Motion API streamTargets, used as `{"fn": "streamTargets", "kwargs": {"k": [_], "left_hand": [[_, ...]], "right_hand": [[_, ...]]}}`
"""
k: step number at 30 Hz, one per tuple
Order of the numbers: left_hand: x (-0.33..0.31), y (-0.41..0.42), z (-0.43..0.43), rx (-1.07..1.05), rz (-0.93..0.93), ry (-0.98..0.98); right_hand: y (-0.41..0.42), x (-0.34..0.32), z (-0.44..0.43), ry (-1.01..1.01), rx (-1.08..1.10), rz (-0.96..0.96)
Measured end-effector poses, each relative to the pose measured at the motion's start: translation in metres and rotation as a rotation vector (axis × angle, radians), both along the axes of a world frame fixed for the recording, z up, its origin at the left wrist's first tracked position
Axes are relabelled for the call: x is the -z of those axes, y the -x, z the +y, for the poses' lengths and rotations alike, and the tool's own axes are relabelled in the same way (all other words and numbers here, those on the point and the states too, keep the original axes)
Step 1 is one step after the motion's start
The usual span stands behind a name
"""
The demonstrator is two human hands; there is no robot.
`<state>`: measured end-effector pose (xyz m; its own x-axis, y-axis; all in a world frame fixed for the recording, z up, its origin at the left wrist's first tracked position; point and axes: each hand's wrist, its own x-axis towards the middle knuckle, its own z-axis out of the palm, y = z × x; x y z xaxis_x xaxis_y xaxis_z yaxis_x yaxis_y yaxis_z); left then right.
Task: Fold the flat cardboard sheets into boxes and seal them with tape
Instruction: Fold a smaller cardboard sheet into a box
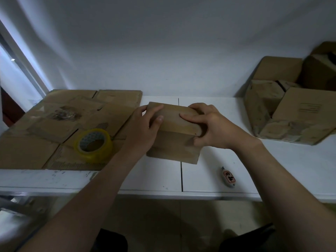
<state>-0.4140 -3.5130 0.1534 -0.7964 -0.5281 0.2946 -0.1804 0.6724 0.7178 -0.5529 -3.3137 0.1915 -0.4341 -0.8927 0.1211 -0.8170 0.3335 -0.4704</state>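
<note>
The small cardboard box (174, 144) sits mid-table on the white table (272, 170), across the seam between 2 tabletop panels. The left hand (143, 128) grips the box's left edge: fingers curled round the far corner, thumb resting on the top flap. The right hand (216, 128) clamps the right edge: index finger stretched flat across the top flap, other fingers curled round the flap end. Both hands are closed on the box. To the left, flat cardboard sheets (54, 124) lie stacked w/ a yellow tape roll (93, 144) resting on them, hole facing up. A small white tool (228, 177) lies near the front edge, apart from the box. Approx. 3 open boxes (283, 110) stand at far right.
</note>
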Motion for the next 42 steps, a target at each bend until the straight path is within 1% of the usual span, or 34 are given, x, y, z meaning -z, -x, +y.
{"fn": "streamTargets", "kwargs": {"k": [4,9,13,18,20,23,25,30,33,35,39,42], "left_hand": [[-0.003,0.005,-0.006,-0.020,-0.043,-0.058],[-0.004,-0.009,-0.003,-0.030,-0.068,-0.100],[-0.009,-0.018,0.000,-0.017,-0.070,-0.153],[-0.008,-0.014,-0.002,-0.009,0.023,-0.207],[-0.005,-0.006,-0.006,-0.016,0.016,-0.174],[0.001,0.005,-0.011,-0.007,-0.006,-0.144],[0.002,0.007,-0.013,-0.003,-0.012,-0.129],[0.005,-0.007,-0.011,0.054,0.021,0.008],[0.007,-0.012,-0.008,0.081,0.029,0.034],[0.004,-0.012,-0.005,0.066,0.027,0.008],[-0.002,-0.015,0.001,0.014,0.001,-0.098],[-0.004,-0.024,0.006,-0.001,0.005,-0.126]], "right_hand": [[0.010,0.003,-0.007,0.044,0.008,-0.069],[0.011,0.004,-0.003,0.098,-0.105,-0.138],[0.014,-0.001,0.003,0.078,-0.141,-0.212],[0.024,0.006,0.001,0.120,-0.077,-0.300],[0.027,0.009,-0.005,0.112,-0.053,-0.278],[0.026,0.015,-0.010,0.090,-0.035,-0.194],[0.024,0.018,-0.009,0.108,-0.027,-0.185],[0.022,0.023,0.000,0.145,-0.077,-0.072],[0.022,0.027,0.001,0.167,-0.085,-0.028],[0.024,0.027,0.000,0.179,-0.082,-0.055],[0.026,0.023,0.002,0.187,-0.076,-0.204],[0.023,0.022,0.006,0.162,-0.100,-0.224]]}}
